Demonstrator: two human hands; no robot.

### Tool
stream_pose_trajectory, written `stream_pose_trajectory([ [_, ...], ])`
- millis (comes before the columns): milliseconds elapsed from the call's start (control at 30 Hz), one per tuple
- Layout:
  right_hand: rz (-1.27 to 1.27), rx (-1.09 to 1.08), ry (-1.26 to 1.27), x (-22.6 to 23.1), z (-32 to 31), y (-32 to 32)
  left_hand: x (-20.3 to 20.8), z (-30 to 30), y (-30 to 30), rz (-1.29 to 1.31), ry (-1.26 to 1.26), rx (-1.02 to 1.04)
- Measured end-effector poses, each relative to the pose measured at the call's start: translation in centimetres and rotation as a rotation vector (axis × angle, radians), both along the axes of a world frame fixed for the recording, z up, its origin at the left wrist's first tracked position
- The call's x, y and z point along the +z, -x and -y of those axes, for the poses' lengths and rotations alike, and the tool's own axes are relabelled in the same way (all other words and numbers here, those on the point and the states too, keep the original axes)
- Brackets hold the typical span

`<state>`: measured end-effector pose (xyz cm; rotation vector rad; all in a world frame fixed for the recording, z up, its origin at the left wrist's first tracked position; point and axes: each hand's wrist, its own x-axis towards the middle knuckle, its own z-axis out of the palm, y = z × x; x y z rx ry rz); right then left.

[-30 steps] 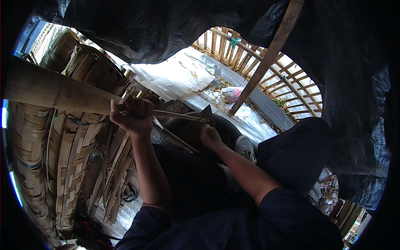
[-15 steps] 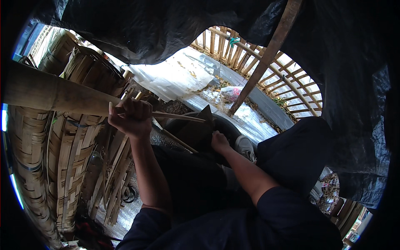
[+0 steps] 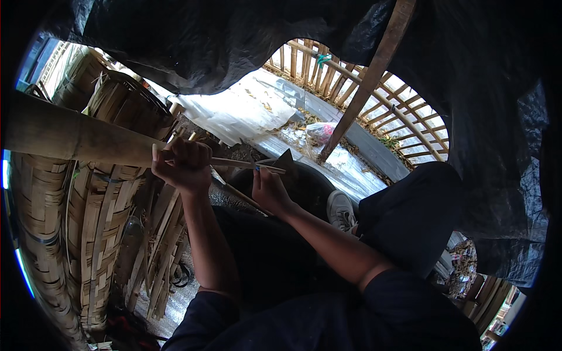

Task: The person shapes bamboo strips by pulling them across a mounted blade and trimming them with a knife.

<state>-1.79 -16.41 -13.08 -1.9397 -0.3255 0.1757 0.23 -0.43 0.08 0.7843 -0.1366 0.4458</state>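
Observation:
A thin pale bamboo strip (image 3: pixel 225 162) runs from my left hand toward a dark, upright triangular blade (image 3: pixel 285 160). My left hand (image 3: pixel 186 165) is closed round the strip, its thumb raised, beside the end of a thick bamboo pole (image 3: pixel 76 136). Close to the strip's far end, the fingers of my right hand (image 3: pixel 269 188) are pinched on it, just left of the blade. Something small and blue shows at those fingertips. The strip's end looks split in two. The blade's lower part and its mounting are hidden in shadow, over a dark round tub-like shape (image 3: pixel 319 181).
Tall woven bamboo baskets (image 3: pixel 44 216) and loose bamboo pieces (image 3: pixel 155 251) crowd the left. Black plastic sheeting (image 3: pixel 175 47) hangs overhead. A slanting wooden post (image 3: pixel 369 82) stands ahead, near a bamboo lattice fence (image 3: pixel 404 114) and a clear plastic bag (image 3: pixel 319 131).
My right hand has moved left and slightly up, from below the blade to the strip. My left hand keeps its hold, and the blade stays nearly where it was.

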Motion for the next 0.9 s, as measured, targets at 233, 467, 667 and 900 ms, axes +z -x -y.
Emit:
stream_pose_trajectory([
  [233, -0.054, -0.050, 0.276, -6.7, 3.6, 0.1, 0.7, 1.8, -0.9, -0.105, 0.017, 0.063],
  [467, 0.020, 0.012, -0.042, 4.9, -1.2, 0.7, 0.2, 1.4, -0.1, -0.096, 0.022, 0.030],
  [667, 0.024, 0.010, 0.268, -2.9, 2.0, -0.2, 0.5, 1.3, -0.4, -0.121, 0.014, 0.066],
  [900, 0.035, 0.029, 0.043, 8.7, -1.6, 0.5, -0.3, 1.3, 0.0, -0.090, 0.050, -0.014],
])
